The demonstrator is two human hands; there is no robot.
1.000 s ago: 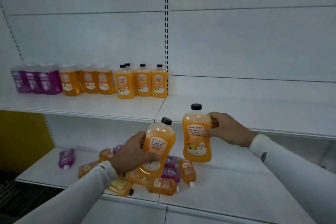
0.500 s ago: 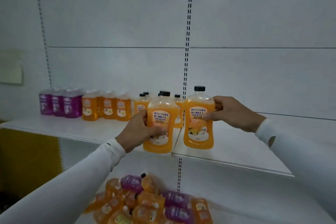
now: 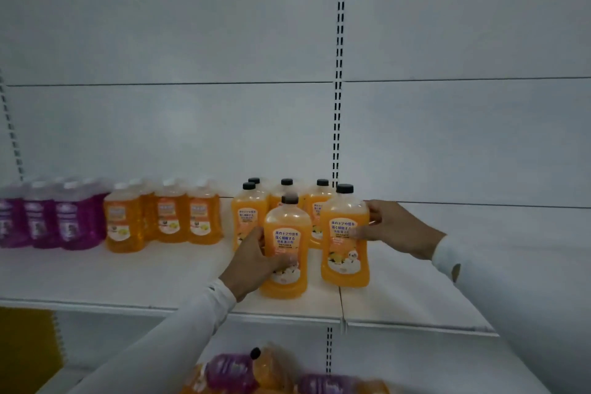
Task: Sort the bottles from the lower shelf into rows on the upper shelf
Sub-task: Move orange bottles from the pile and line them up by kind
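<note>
Two orange bottles with black caps stand upright on the white upper shelf (image 3: 128, 278), each held by one hand. My left hand (image 3: 252, 261) grips the left orange bottle (image 3: 287, 253) from its left side. My right hand (image 3: 396, 229) grips the right orange bottle (image 3: 345, 243) from its right side. Both stand just in front of a group of black-capped orange bottles (image 3: 248, 217). Left of that group stand white-capped orange bottles (image 3: 169, 217) and purple bottles (image 3: 54, 221) in rows.
Below, on the lower shelf, a pile of lying orange and purple bottles (image 3: 256, 374) shows at the bottom edge. The upper shelf's right half (image 3: 415, 291) is bare white. A slotted upright (image 3: 339, 73) runs up the back wall. A yellow panel (image 3: 25, 349) is at lower left.
Both hands lifted the two orange bottles from above the lower shelf up and forward onto the upper shelf, where they now stand in front of the black-capped group. The camera tilted upward.
</note>
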